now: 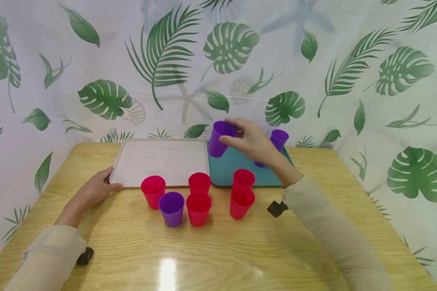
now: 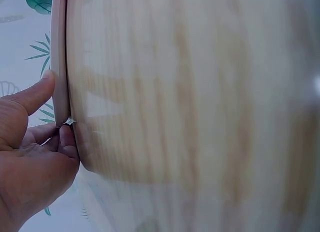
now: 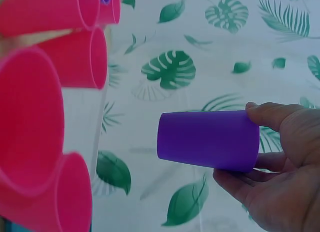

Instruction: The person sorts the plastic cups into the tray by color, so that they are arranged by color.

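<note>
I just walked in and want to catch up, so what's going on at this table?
A person is handling cups and trays. Their right grip holds a purple cup by its rim end, lifted in the air near where the two trays meet. Their left grip is on the near left corner of the white tray. Five red cups and a second purple cup stand on the wooden table. At least one more purple cup, partly hidden, seems to be on the teal tray.

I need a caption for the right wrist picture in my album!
Purple cup held in a right-hand grip, red cups to the left, leafy backdrop behind.
</note>
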{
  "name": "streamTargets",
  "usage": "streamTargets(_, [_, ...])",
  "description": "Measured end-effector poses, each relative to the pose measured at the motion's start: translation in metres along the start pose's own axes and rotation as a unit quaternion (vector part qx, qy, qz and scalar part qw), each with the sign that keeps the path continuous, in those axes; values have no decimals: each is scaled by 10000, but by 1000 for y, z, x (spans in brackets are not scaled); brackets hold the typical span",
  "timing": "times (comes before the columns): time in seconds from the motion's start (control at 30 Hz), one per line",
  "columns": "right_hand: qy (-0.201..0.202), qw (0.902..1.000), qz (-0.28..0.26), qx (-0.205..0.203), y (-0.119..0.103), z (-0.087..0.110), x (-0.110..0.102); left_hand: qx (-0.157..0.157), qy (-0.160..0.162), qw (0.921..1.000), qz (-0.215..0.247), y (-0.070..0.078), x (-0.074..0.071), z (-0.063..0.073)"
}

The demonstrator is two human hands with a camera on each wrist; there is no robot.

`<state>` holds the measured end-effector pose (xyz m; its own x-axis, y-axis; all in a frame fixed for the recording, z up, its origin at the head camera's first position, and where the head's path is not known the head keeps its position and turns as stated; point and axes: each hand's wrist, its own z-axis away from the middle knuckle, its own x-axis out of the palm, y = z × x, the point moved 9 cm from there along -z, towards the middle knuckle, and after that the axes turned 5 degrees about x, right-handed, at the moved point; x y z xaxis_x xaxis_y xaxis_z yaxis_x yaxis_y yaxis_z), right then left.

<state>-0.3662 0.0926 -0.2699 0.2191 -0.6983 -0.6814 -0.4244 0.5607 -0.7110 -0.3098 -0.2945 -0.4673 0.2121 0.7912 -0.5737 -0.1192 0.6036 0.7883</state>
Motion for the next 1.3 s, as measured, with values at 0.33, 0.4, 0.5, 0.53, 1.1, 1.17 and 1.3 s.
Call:
streamTargets(0.33, [393,9977,112,535,45,-15,-35,-120,-36,9999,-1,0,0,2])
streamTargets(0.4, [402,9972,106,613,55,-19,-38,-120,-40,9999,-25,0,-1,2])
streamTargets(0.5, [380,9962,234,754,71,-22,-42,-110,-57,9999,-8,0,0,2])
streamTargets(0.53, [366,9957,285,806,76,-24,-43,-115,-63,9999,1,0,0,3])
streamTargets(1.1, [636,9842,304,1621,139,-35,-49,-138,-11,9999,18,-3,-1,-1])
streamTargets(1.17, [668,9842,298,1613,144,-37,-48,-145,-9,9999,23,-3,-1,-2])
streamTargets(1.3, [705,9839,193,1632,152,-38,-45,-218,-7,9998,39,-4,-1,-1])
